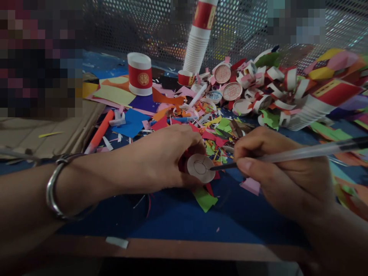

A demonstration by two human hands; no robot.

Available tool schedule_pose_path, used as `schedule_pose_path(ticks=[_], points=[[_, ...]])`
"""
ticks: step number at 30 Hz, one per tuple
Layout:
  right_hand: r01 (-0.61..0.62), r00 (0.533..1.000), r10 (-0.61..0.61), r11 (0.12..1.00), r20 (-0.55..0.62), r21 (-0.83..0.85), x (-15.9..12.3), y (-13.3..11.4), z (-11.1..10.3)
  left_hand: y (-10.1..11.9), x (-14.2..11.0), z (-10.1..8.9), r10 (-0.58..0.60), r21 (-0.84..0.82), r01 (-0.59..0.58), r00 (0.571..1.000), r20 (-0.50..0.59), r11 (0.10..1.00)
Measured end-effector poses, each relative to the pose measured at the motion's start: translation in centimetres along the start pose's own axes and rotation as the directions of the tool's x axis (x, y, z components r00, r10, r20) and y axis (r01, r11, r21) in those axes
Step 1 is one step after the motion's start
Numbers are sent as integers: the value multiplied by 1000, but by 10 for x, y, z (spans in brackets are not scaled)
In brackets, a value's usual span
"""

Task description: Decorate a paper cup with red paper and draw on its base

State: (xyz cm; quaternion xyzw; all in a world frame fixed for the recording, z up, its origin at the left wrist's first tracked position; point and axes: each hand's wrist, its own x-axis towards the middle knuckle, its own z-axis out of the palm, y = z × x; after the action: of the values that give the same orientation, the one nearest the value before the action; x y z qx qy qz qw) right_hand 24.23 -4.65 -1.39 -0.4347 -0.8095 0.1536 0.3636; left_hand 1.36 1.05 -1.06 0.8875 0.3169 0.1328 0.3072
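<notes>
My left hand (178, 157) is closed around a small cut paper cup piece (207, 175), its round white face turned toward me. Dark lines, a circle with strokes in it, are drawn on that face. In my right hand (276, 168) a pen (304, 150) with a clear barrel is gripped near its dark front end. The pen's tip touches or nearly touches the right part of the white disc. Just below the cup piece lies a green paper scrap (206, 199), and a pink scrap (250, 186) sits beneath my right fingers.
A red and white paper cup (140, 76) stands upside down at the back, near a tall cup stack (197, 48). Cut cup pieces (232, 91) are heaped at back right beside a tilted cup stack (322, 103). An orange marker (100, 130) and cardboard (51, 134) lie left.
</notes>
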Motion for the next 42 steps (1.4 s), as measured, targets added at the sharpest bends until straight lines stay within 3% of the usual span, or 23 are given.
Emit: schedule_pose_path(ticks=[10,14,20,37,42], points=[[-5,1000,4,1000,12,10,4,-4,0,-1,-1,0,89,58,-88,996,-21,994],[15,1000,-14,998,-18,53,2,-7,2,-2,0,-1,79,42,-78,997,-4,996],[8,999,-15,989,49,149,1,-8,6,-1,1,-3,57,3,-57,998,19,998],[-26,993,4,981,119,191,3,-11,3,-1,-1,-4,49,25,-49,999,8,998],[-37,999,32,981,32,189,1,-13,5,1,-1,-5,32,-20,-31,999,27,999]])
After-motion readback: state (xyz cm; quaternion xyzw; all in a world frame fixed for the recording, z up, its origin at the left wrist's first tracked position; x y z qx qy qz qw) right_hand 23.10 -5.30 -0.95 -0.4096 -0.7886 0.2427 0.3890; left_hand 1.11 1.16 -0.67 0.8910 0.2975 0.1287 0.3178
